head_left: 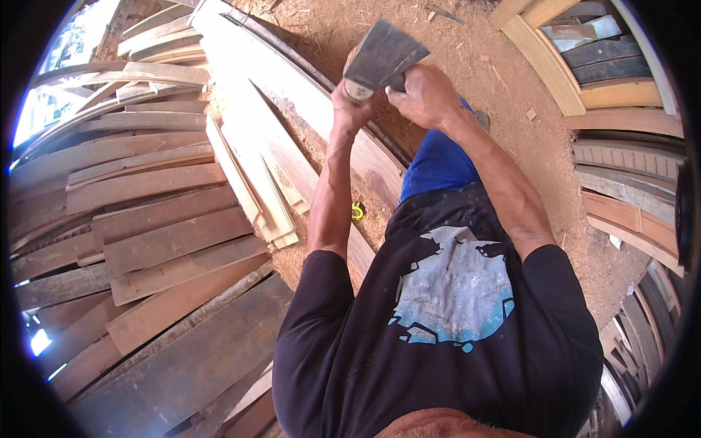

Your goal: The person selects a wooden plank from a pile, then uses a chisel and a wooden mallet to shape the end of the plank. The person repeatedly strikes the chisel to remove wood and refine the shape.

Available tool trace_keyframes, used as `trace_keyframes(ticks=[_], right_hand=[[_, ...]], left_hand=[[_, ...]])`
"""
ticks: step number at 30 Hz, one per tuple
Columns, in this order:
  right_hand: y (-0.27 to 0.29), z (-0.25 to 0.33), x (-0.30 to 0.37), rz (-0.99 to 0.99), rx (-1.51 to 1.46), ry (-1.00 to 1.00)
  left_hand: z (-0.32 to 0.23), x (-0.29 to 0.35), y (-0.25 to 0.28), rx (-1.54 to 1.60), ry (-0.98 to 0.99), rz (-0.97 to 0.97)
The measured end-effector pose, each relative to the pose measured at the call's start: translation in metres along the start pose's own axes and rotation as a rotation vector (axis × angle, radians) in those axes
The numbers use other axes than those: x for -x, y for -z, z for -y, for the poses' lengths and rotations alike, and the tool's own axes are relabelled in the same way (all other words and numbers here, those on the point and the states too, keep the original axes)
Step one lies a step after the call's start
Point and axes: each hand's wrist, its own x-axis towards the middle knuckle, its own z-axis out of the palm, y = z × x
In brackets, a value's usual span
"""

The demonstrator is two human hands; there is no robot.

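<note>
Both my hands are raised over a long pale board, gripping a tool with a broad, dark, flared metal blade (385, 55), like an axe or adze head. My left hand (353, 109) is closed around its pale, rounded wooden part just below the blade. At the blade's lower right corner, my right hand (429, 95) is closed with the thumb against the tool. How far the handle runs is hidden. Below lies the long board (307, 102), slanting from the far left toward my legs. A small yellow and black tape measure (358, 211) sits near my left forearm.
Stacked planks (168, 226) fill the left side, with thin loose strips (255, 182) beside the long board. Wood shavings cover the ground (518, 146). At the right stand wooden frames (544, 66) and more stacked timber (628, 175).
</note>
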Motion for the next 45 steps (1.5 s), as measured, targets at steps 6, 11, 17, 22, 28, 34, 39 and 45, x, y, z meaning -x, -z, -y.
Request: trace_keyframes(ticks=[6,11,17,22,28,34,39,45], right_hand=[[0.026,0.005,0.006,-0.220,-0.273,0.077],[0.046,0.001,0.011,-0.282,-0.387,0.102],[0.060,-0.011,0.013,-0.354,-0.428,0.084],[0.051,-0.017,0.002,-0.276,-0.275,0.036],[0.003,-0.025,-0.014,0.110,0.259,-0.023],[-0.008,-0.027,-0.008,-0.071,-0.007,0.089],[-0.002,-0.022,-0.010,0.159,0.164,-0.067],[0.009,-0.033,0.013,-0.036,-0.218,0.002]], left_hand=[[-0.014,-0.021,0.014,-0.170,0.063,-0.137],[-0.030,-0.024,0.003,-0.248,0.064,-0.058],[-0.029,-0.026,-0.008,-0.267,0.038,0.005],[-0.013,-0.021,-0.014,-0.253,-0.050,0.045],[0.006,-0.016,-0.020,-0.190,0.141,0.168],[0.007,-0.002,-0.012,-0.232,-0.028,0.087],[0.006,-0.001,-0.011,-0.314,-0.054,0.132],[0.011,-0.028,-0.007,-0.037,0.003,-0.398]])
